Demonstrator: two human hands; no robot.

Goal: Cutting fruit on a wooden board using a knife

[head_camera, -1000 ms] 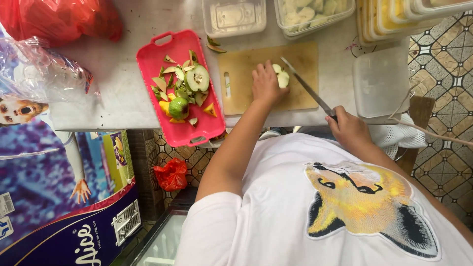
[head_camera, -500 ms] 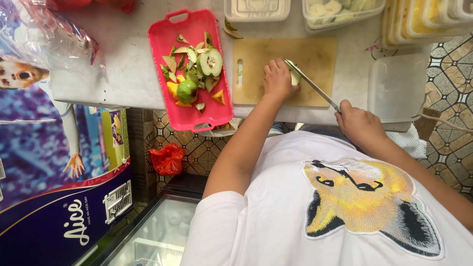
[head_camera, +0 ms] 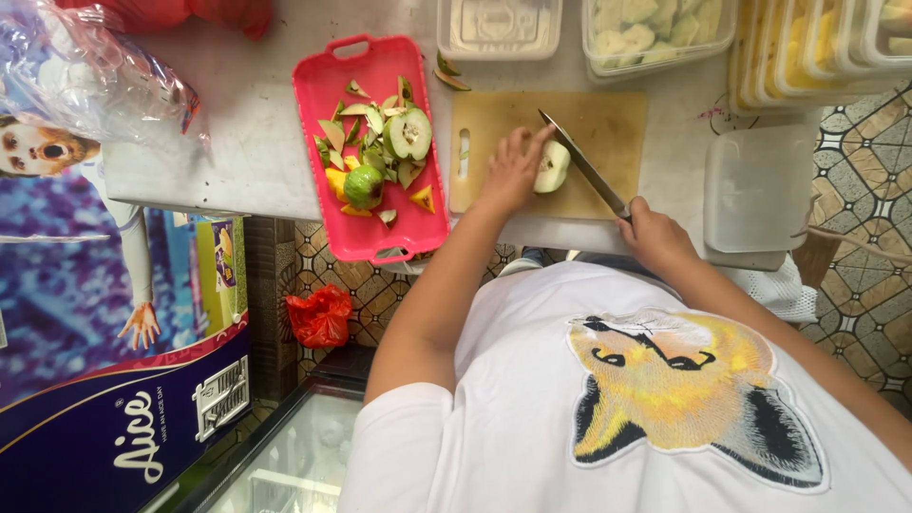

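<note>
- The left hand (head_camera: 511,173) presses down on a pale green cut piece of fruit (head_camera: 552,167), fingers curled over its top, holding it steady on the rectangular tan wooden cutting board (head_camera: 608,133).
- The right hand (head_camera: 654,234) is wrapped tight around the handle of a long steel-bladed knife (head_camera: 581,163); the blade slants across the board and its edge meets the fruit just beside the left fingertips.
- The board lies near the front edge of the pale grey counter (head_camera: 237,142), with the fruit on its middle part.
- Touching the board's left side is a bright pink rectangular plastic tray (head_camera: 328,218) that carries green peelings, yellow scraps, a halved fruit and a whole small green one.
- Along the counter's back edge stand clear plastic boxes (head_camera: 655,38), one filled with pale fruit pieces.
- A white plastic lid (head_camera: 755,190) lies at the counter's right front corner.
</note>
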